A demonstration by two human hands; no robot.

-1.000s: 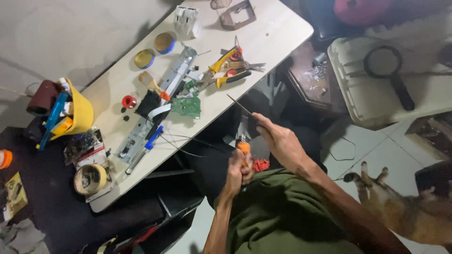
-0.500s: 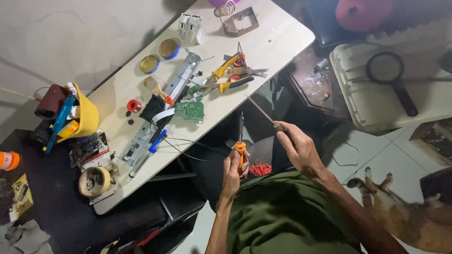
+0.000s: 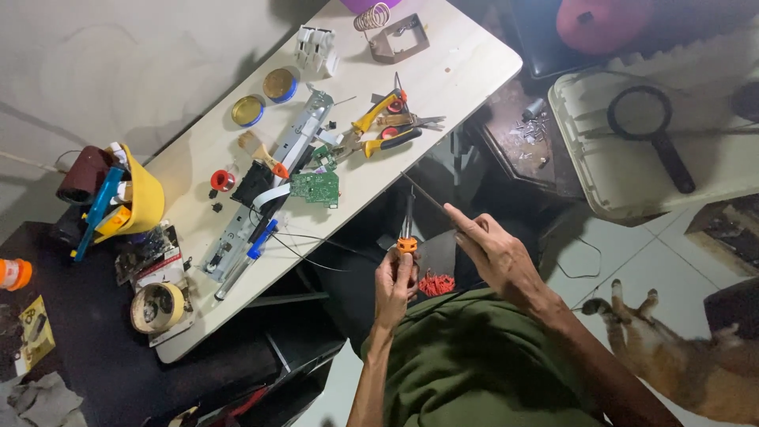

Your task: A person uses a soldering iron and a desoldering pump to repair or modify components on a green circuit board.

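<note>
A pale bench runs from lower left to upper right over a dark floor, carrying a green circuit board, yellow-handled pliers, two round tins, a tape roll and a yellow helmet at its left end. Below the bench's near edge, the left hand is closed around a soldering iron by its orange collar, tip pointing away from the person. The right hand, just right of it, pinches a thin dark rod between fingertips, the rod slanting up-left toward the bench; a magnifier lies on a cream lid at far right.
</note>
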